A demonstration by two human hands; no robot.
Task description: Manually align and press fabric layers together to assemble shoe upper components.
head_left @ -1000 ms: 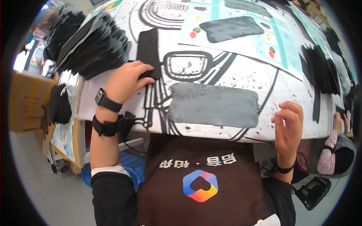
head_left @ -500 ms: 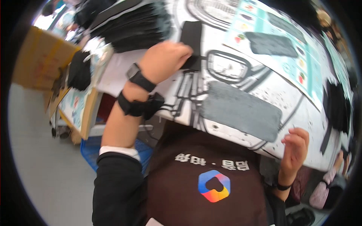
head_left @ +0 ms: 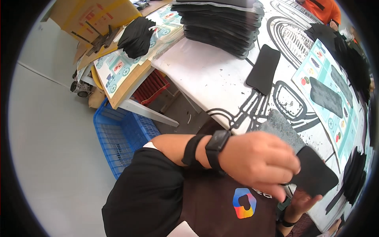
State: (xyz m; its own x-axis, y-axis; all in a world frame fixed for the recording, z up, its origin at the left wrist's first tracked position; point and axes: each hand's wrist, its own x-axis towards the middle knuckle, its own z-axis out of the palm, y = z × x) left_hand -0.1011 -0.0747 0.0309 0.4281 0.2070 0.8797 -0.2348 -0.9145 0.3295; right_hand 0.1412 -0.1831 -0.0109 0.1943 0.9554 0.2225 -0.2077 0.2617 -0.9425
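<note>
The person's left forearm [head_left: 170, 147] reaches across from left to right, the left hand [head_left: 258, 160] at its end turned back upward with fingers [head_left: 276, 160] bent and thumb [head_left: 275, 192] stretched out below them, while the right hand [head_left: 302, 202], partly hidden, sits farther right with its thumb extended.

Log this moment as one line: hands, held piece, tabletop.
Left hand: at edge of black piece, grip unclear | Right hand: holding black piece from below | Tabletop: second black piece lying beside dark stack
</note>
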